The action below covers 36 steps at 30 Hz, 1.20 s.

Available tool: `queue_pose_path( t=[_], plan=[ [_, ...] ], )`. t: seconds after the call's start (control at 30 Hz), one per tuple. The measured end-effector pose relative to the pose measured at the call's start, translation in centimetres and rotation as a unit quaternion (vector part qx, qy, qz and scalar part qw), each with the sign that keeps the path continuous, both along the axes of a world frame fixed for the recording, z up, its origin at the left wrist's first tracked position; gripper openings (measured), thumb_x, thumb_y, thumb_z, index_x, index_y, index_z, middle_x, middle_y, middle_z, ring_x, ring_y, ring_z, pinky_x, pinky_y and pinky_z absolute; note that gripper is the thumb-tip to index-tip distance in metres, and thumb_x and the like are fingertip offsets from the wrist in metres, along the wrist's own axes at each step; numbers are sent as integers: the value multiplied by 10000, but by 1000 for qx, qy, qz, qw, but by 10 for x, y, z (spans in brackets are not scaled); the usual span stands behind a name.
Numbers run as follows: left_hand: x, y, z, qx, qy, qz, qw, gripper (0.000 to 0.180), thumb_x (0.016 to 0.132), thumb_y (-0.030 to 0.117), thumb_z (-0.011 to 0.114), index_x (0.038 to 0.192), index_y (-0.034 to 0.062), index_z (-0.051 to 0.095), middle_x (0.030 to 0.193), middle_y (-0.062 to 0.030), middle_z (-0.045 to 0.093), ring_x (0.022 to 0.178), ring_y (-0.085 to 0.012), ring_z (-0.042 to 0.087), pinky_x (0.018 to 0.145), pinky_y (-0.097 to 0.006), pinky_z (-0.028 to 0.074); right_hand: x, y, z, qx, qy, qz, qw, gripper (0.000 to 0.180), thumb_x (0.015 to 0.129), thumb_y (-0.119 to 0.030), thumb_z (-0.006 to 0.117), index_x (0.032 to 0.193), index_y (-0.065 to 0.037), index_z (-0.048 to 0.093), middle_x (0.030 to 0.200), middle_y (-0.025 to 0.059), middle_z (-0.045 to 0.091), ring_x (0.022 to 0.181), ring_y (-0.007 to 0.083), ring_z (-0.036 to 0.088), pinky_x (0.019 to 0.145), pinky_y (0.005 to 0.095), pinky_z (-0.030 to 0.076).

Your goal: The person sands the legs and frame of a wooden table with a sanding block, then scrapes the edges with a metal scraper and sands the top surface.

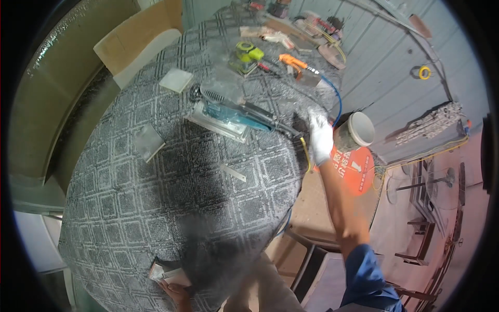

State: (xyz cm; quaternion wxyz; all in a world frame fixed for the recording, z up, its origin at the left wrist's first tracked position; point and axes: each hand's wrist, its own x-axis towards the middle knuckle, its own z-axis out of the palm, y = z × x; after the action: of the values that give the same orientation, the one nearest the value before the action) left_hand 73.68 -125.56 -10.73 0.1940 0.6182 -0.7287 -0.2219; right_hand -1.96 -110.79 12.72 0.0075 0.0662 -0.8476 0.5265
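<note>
My right hand point(321, 139), in a white glove, is at the right edge of a table covered with grey patterned carpet point(130, 218). Its fingers point away from me and blur against a dark patch, so their grip is unclear. To its left lies a teal power sander point(236, 115) with a long rectangular pad and a cord. Down at the near edge, my left hand point(178, 292) is closed on a small pale flat block point(167, 274). Two pale square pieces, a far one point(175, 80) and a nearer one point(149, 143), lie left of the sander.
A short flat strip point(233, 172) lies mid-table. Farther back are a green sander point(247, 56) and an orange air tool point(292, 61) on a blue hose point(338, 96). A white bucket point(360, 129) and a red round sign point(353, 170) are beyond the right edge. Cardboard point(140, 39) stands behind.
</note>
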Motion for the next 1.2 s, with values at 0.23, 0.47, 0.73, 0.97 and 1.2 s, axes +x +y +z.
queue_pose_path(
  t=[0.23, 0.47, 0.73, 0.97, 1.2],
  plan=[
    [42, -2, 40, -37, -52, -71, 995, 626, 1117, 352, 300, 1528, -119, 344, 1557, -357, 365, 1472, -524, 327, 1231, -574, 243, -114, -76, -64, 311, 217, 260, 888, 391, 912, -180, 617, 1289, -187, 717, 1264, 187, 690, 1160, 373, 660, 1021, 445, 516],
    [19, -1, 57, 133, -136, -10, 982, 570, 1067, 184, 373, 1544, -122, 304, 1596, -317, 331, 1510, -457, 288, 1298, -440, 124, -143, -76, -65, 375, 150, 300, 864, 270, 852, -164, 658, 1081, -78, 772, 1046, 245, 732, 1005, 401, 705, 882, 449, 539],
    [24, -13, 71, 46, -42, -103, 993, 844, 1094, 582, 278, 1541, -132, 320, 1591, -325, 352, 1476, -433, 352, 1219, -449, 287, 50, 64, -8, 10, 103, 116, 988, 80, 939, -77, 683, 891, -35, 633, 809, -15, 615, 732, 85, 503, 680, 273, 438],
    [-106, -42, 178, -91, -100, -257, 957, 467, 1055, 365, 531, 1119, -71, 685, 1304, -322, 598, 1083, -461, 611, 989, -474, 500, 446, 252, 16, -96, -141, -119, 978, 69, 927, -38, 690, 912, -51, 624, 749, -37, 542, 701, 58, 466, 661, 257, 443],
    [-82, -113, 219, -291, -320, -352, 830, 554, 997, 512, 630, 1259, 34, 727, 1301, -325, 569, 1110, -487, 637, 940, -494, 554, 761, 340, -38, -60, -303, -311, 899, 151, 941, -143, 712, 1061, -53, 699, 857, 54, 634, 765, 141, 573, 731, 317, 510]
  ],
)
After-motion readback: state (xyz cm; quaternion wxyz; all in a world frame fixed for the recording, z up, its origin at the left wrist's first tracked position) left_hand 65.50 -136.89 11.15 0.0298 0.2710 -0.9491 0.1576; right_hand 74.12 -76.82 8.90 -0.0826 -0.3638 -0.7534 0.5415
